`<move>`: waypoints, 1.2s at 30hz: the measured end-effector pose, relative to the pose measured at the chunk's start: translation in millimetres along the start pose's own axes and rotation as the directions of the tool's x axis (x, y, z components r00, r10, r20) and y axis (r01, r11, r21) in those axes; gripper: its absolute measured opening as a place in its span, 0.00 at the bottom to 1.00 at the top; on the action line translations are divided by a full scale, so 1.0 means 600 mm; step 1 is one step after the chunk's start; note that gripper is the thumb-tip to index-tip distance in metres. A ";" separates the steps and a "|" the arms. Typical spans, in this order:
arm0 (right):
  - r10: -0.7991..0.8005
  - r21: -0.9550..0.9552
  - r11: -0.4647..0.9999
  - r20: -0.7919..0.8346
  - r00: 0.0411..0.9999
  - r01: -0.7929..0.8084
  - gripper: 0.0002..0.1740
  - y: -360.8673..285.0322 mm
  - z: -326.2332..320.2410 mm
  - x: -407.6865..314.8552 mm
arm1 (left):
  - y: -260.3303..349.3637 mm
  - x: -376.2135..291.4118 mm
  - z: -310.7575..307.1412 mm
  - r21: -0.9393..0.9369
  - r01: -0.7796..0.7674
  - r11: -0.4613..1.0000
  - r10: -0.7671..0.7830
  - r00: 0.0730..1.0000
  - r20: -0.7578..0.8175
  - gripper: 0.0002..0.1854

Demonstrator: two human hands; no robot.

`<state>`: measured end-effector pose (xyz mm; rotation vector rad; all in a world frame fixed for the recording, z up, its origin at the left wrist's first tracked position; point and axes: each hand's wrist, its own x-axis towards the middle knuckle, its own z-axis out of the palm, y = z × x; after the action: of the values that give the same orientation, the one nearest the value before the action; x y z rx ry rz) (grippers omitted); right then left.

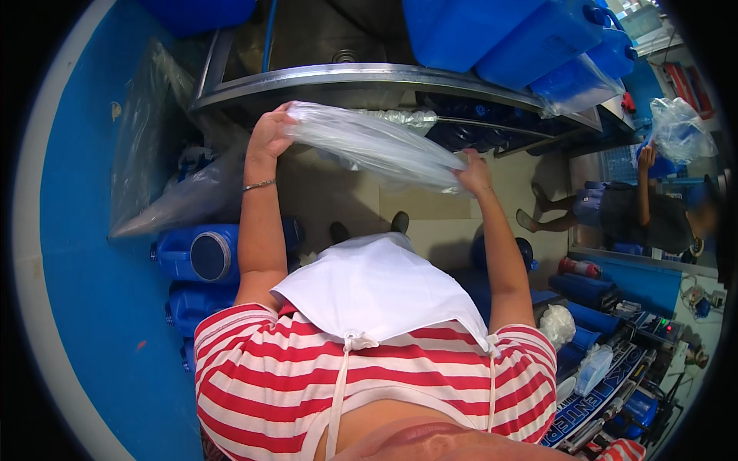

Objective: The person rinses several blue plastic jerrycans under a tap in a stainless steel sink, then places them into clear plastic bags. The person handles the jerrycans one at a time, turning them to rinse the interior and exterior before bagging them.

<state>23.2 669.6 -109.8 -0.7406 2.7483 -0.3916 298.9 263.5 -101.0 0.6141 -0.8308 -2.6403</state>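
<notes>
A clear plastic sheet or bag [375, 147] stretches between my two hands, gathered in long folds and partly blurred. My left hand [274, 131] grips its upper left end, near the front of a metal sink counter. At the lower right end, my right hand [475, 174] holds the plastic with its fingers closed around the edge. The plastic hangs in the air above the tiled floor [426, 201], in front of the counter's steel rim [346, 72]. A white apron [375, 288] covers the front of my striped shirt.
Blue plastic jugs [519, 40] stand on the counter at the upper right. More blue jugs [199, 253] are stacked by the left wall. A large clear plastic bag [155, 167] leans there. Another person [646, 207] at right raises a clear bag [683, 129]. Round bottles [473, 115] sit beneath the counter.
</notes>
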 end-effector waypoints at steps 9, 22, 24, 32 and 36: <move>0.174 0.850 0.008 0.518 0.837 -0.527 0.31 0.124 0.021 0.059 | -0.085 -0.059 0.056 0.351 0.272 0.896 -0.306 0.951 0.045 0.23; -0.656 0.952 0.217 0.306 0.690 -0.216 0.25 -0.013 -0.120 -0.025 | -0.135 0.031 -0.095 0.373 0.317 0.872 -0.232 0.939 -0.256 0.21; -0.422 0.628 0.778 0.515 0.747 0.006 0.20 0.010 -0.087 0.002 | -0.109 0.025 -0.063 -0.016 0.194 0.981 -0.194 0.981 -0.027 0.23; 0.073 -0.333 0.943 0.142 0.987 -0.022 0.21 0.022 0.031 0.042 | -0.064 -0.016 0.052 0.191 0.118 0.974 -0.181 0.917 0.357 0.44; 0.288 -0.202 0.942 0.070 0.955 -0.269 0.31 0.022 0.036 0.064 | -0.072 -0.030 0.050 0.122 0.119 0.985 -0.162 0.869 0.468 0.43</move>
<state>-7.8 656.5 -140.9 -0.3877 2.7665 -0.0307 293.0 318.7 -99.2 0.0261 -1.0762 -2.9521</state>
